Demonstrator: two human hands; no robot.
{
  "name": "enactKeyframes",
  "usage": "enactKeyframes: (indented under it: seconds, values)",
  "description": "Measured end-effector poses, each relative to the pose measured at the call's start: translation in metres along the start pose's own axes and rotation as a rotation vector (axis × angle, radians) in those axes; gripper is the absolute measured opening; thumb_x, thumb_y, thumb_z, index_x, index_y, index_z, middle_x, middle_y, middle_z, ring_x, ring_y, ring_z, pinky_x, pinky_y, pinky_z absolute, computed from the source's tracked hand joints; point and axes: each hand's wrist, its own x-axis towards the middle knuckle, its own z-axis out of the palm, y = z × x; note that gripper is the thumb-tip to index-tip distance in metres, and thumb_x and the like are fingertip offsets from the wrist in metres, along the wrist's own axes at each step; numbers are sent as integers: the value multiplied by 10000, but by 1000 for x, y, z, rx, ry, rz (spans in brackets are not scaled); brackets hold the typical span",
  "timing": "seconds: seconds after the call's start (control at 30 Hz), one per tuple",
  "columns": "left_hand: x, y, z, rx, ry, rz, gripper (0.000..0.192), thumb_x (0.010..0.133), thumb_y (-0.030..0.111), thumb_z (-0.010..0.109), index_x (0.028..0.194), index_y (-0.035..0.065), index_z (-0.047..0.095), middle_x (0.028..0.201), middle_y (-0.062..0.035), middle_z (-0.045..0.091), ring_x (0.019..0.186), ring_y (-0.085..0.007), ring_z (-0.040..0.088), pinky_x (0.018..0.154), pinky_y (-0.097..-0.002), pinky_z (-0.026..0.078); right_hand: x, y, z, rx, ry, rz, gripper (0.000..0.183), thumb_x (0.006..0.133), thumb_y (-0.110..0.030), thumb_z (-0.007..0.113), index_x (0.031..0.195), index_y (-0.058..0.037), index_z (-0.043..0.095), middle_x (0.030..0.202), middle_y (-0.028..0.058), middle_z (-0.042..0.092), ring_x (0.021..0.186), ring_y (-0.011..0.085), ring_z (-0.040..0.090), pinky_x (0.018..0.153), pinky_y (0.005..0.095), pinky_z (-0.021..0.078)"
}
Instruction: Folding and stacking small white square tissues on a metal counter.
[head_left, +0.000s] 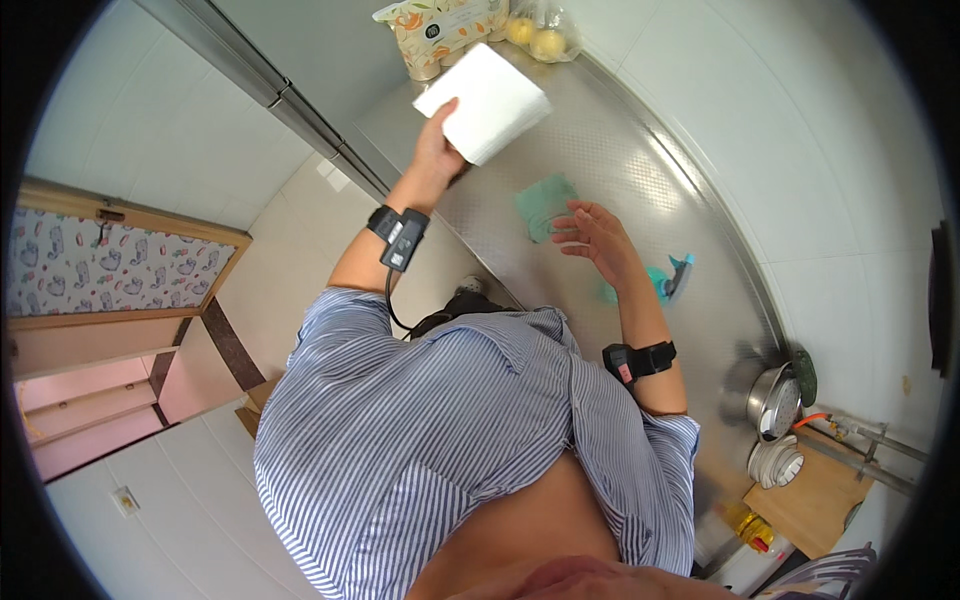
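My left hand grips a thick stack of white paper towels, thumb on top, raised over the stainless steel countertop. A green cloth lies folded on the metal surface. Over its right edge is my right hand, fingers spread and holding nothing. Whether those fingertips touch the cloth, I cannot tell. Beyond my right forearm a teal spray bottle is partly hidden by the arm.
Against the back are a floral tissue pack and a plastic bag of yellow fruit. On the right are a steel pot, stacked bowls, a wooden board, an oil bottle and a metal pipe.
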Motion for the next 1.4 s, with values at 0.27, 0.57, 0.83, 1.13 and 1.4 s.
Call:
enactKeyframes:
  seconds: [0.27, 0.57, 0.83, 1.13, 1.4]
  values:
    - [95, 105, -124, 30, 75, 14, 335, 760, 100, 582, 1059, 7, 462, 1026, -126, 542, 927, -262, 540, 805, -392, 459, 22, 39, 10, 42, 75, 128, 340, 862, -242, 463, 1101, -3, 419, 917, 124, 580, 765, 178, 590, 641, 273, 488]
    - [131, 128, -172, 78, 346, -16, 342, 754, 99, 600, 1060, 17, 472, 1048, -131, 535, 954, -276, 523, 828, -419, 434, 4, 74, 4, 163, 291, 228, 385, 842, -272, 500, 1114, -11, 421, 935, 113, 572, 790, 169, 579, 658, 273, 469]
    - [167, 131, -193, 125, 332, -92, 374, 762, 165, 608, 1087, 39, 471, 1081, -118, 526, 976, -288, 508, 843, -424, 413, -12, 92, 6, 209, 435, 263, 414, 824, -287, 529, 1108, -7, 416, 901, 107, 575, 766, 171, 577, 646, 283, 465]
    - [187, 135, -212, 265, 331, -47, 433, 777, 202, 598, 1129, 13, 431, 1091, -133, 511, 952, -289, 515, 831, -407, 419, -26, 111, 4, 251, 589, 310, 397, 811, -266, 553, 1084, -6, 426, 849, 99, 586, 712, 159, 586, 592, 270, 475]
    - [194, 126, -221, 708, 737, 444, 483, 718, 217, 664, 1041, -78, 459, 1007, -146, 551, 819, -238, 561, 720, -361, 456, -30, 111, 7, 268, 584, 270, 357, 821, -260, 536, 1059, -11, 444, 839, 90, 587, 708, 151, 585, 584, 258, 471]
